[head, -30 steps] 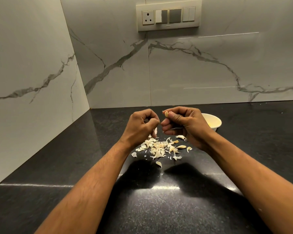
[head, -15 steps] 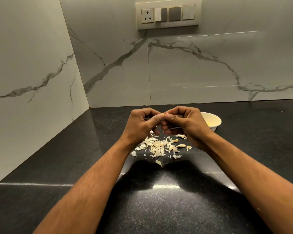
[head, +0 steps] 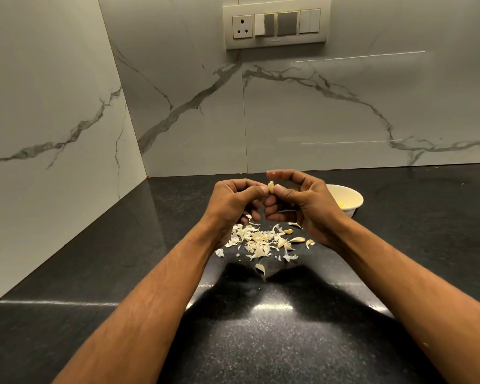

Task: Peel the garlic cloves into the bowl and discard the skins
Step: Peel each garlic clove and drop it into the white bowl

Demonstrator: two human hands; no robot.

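Head view: at frame centre both hands' grips pinch one garlic clove (head: 270, 186), right hand (head: 302, 202) meeting left hand (head: 234, 203); skins (head: 257, 241) litter the surface below (undiscarded), several cloves (head: 297, 240) remain, and the bowl (head: 352, 195) waits right.

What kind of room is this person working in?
Most likely a home kitchen: a dark speckled stone countertop meets marble-look wall tiles with a socket and switch panel, and garlic skins lie beside a small bowl.
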